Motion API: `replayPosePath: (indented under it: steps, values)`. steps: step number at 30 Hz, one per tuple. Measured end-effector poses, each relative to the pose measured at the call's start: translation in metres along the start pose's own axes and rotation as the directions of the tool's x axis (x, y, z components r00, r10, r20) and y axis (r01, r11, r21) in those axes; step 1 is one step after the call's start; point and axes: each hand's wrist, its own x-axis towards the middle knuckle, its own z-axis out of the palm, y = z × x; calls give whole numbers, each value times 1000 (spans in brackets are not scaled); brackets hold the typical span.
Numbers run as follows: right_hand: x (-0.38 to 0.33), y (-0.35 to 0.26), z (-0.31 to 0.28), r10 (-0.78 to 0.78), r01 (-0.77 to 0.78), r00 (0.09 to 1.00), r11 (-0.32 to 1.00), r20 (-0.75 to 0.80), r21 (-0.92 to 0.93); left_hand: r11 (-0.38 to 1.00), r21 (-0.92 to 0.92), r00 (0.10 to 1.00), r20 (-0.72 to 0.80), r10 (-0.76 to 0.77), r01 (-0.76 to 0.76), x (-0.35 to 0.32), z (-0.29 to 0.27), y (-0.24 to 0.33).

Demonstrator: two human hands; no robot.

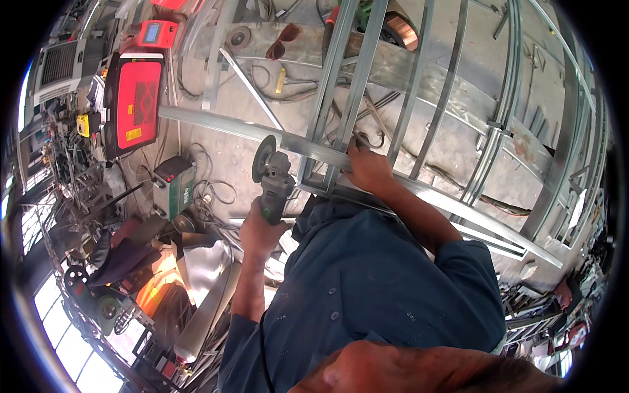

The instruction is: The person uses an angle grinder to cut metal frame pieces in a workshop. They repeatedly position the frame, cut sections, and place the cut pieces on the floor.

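Observation:
My left hand (261, 230) is wrapped round the body of an angle grinder (278, 188), held up with its disc (264, 159) on the far left side. The disc is close to a long metal bar (226, 124); whether they touch I cannot tell. That bar lies slantwise across a frame of metal tubes (358, 88). On the right, my right hand (370, 171) grips the bar where it crosses the frame, its fingers curled over the far side and partly hidden.
A red machine (139, 105) stands at the far left, with a green and grey box (174, 188) and coiled cables (219, 191) nearer me. Sunglasses (283, 42) and a loose disc (238, 37) lie on a metal sheet at the back. Metal scrap (524, 327) crowds the near right.

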Motion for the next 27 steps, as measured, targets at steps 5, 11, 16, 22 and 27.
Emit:
replayPosePath:
  steps: [5,11,16,22,27]
  values:
    - [-1,2,-3,-29,29,1000,999,6,19,1000,-10,1000,-15,14,-14,-1,4,1]
    - [0,6,4,-29,29,1000,999,-7,43,999,41,1000,-8,22,-22,3,5,2]
    - [1,7,7,-37,38,999,999,-22,36,998,49,999,-25,47,-45,5,8,1]
    - [1,7,5,-40,41,999,998,-21,46,997,66,999,-18,43,-41,6,6,5]
    - [1,6,4,-26,26,1000,998,6,50,997,77,1000,-5,29,-28,6,4,6]
